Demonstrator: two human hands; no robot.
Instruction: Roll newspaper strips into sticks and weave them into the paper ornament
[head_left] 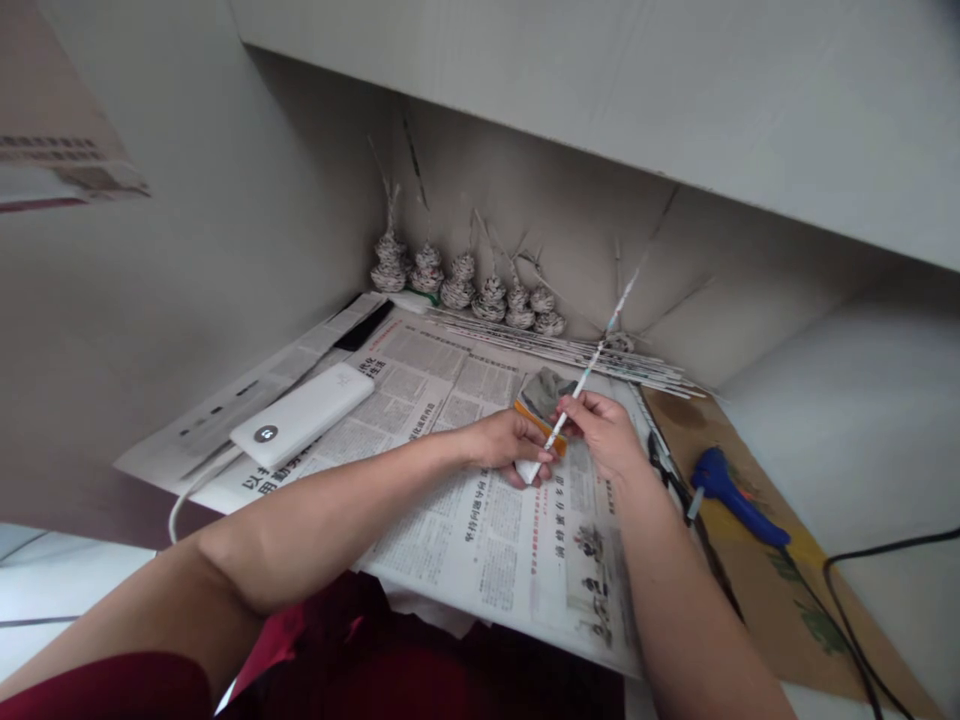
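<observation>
A long, thin rolled paper stick (pixel 613 322) slants up and away from my hands toward the back wall. At its lower end, my left hand (pixel 504 442) is closed on it, near a small white flap of paper (pixel 528 470). Higher up the shaft, my right hand (pixel 602 428) pinches the same stick between thumb and fingers. Just behind the hands lie a crumpled grey cloth (pixel 546 392) and an orange-yellow strip (pixel 529 411), both partly hidden. Beneath everything, newspaper (pixel 450 520) covers the table.
Several woven paper gourd shapes (pixel 457 283) stand along the back wall. Before them lies a bundle of paper sticks (pixel 570 348). A white power bank (pixel 304 413) with a cable rests at left. On cardboard (pixel 780 620) at right is a blue glue gun (pixel 739 500). A panel (pixel 637 90) overhangs the back.
</observation>
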